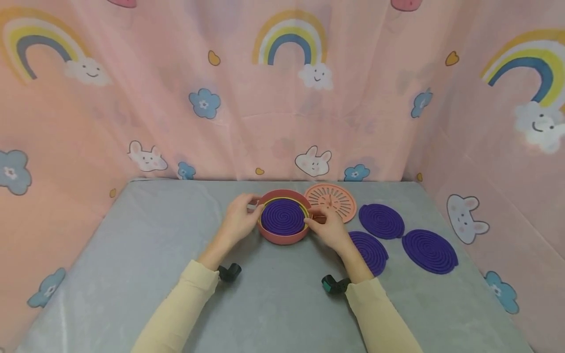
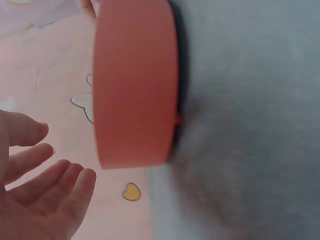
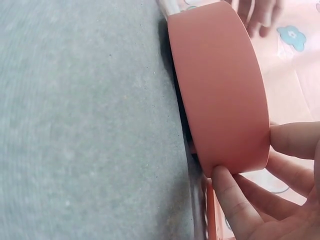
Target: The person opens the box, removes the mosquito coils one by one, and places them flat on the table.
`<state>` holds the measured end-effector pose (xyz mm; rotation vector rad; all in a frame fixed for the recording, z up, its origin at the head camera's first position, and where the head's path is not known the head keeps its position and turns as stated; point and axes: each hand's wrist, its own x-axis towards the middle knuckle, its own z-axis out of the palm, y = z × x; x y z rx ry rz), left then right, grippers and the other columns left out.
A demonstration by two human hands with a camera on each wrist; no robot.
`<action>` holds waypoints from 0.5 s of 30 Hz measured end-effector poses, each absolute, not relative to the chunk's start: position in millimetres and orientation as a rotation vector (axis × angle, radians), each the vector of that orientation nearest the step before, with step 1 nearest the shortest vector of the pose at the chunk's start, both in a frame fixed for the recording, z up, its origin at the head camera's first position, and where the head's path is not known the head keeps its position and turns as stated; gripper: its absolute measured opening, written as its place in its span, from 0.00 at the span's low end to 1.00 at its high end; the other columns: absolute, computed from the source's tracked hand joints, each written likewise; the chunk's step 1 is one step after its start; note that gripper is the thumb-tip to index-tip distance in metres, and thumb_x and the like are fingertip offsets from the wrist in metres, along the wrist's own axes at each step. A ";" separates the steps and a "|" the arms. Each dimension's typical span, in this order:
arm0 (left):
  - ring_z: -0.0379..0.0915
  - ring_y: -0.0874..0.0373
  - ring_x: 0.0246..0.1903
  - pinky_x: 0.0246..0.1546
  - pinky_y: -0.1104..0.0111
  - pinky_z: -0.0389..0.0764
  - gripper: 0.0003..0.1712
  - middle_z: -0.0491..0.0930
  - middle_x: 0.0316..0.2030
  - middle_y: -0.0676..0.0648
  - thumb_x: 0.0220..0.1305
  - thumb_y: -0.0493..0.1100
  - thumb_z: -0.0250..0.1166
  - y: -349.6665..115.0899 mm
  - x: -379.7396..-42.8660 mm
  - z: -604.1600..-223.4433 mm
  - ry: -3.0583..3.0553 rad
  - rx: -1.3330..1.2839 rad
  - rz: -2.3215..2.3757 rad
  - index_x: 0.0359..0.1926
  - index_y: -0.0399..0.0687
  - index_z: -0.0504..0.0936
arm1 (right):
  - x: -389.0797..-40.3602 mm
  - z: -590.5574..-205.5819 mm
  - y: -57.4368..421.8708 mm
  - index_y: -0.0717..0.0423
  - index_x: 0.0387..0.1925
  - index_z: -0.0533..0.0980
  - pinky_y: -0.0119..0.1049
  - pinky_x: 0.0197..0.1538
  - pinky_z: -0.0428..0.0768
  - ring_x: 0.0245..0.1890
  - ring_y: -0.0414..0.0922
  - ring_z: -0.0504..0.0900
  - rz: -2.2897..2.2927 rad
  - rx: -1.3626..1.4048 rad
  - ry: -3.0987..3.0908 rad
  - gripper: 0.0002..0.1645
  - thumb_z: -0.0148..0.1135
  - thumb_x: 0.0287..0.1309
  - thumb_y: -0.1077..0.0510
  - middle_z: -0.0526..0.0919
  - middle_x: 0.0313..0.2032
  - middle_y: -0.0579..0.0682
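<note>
A round coral-red mosquito coil box [image 1: 284,239] stands on the grey cloth, with a yellow ring showing inside its rim. In it lies a purple mosquito coil [image 1: 282,217], flat and filling most of the opening. At the box's left rim is my left hand [image 1: 238,218]; in the left wrist view its loosely bent fingers [image 2: 82,187] are spread apart from the wall. My right hand [image 1: 328,228] holds the right side of the box, thumb at the rim and a fingertip [image 3: 222,175] against the outer wall.
Behind my right hand lies a slotted peach lid [image 1: 350,198]. Farther right are three more purple coils [image 1: 381,220], one partly hidden by my right forearm. Grey cloth [image 1: 145,235] covers the table, and a patterned pink curtain [image 1: 265,127] hangs behind and at both sides.
</note>
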<state>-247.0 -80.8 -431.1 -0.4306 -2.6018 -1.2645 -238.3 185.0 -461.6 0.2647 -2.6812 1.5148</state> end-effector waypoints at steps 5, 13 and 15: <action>0.79 0.46 0.52 0.50 0.56 0.82 0.18 0.81 0.52 0.37 0.71 0.43 0.64 -74.6 -254.2 -418.8 -2.661 -0.414 -1.196 0.56 0.36 0.82 | -239.7 -458.9 180.7 0.62 0.58 0.78 0.50 0.54 0.82 0.53 0.57 0.82 1.506 0.290 -2.696 0.22 0.67 0.67 0.56 0.81 0.55 0.62; 0.74 0.43 0.60 0.60 0.51 0.75 0.24 0.79 0.59 0.37 0.73 0.48 0.62 -51.3 -266.2 -414.6 -2.806 -0.428 -1.234 0.62 0.38 0.79 | -237.9 -460.3 185.1 0.64 0.58 0.78 0.53 0.55 0.81 0.53 0.59 0.82 1.470 0.256 -2.702 0.22 0.67 0.67 0.58 0.81 0.55 0.63; 0.74 0.43 0.60 0.60 0.51 0.75 0.24 0.78 0.60 0.38 0.73 0.48 0.62 -48.2 -268.3 -416.6 -2.844 -0.406 -1.231 0.62 0.38 0.78 | -238.7 -462.5 183.8 0.63 0.58 0.78 0.53 0.56 0.81 0.53 0.59 0.82 1.470 0.266 -2.703 0.22 0.67 0.67 0.58 0.81 0.55 0.63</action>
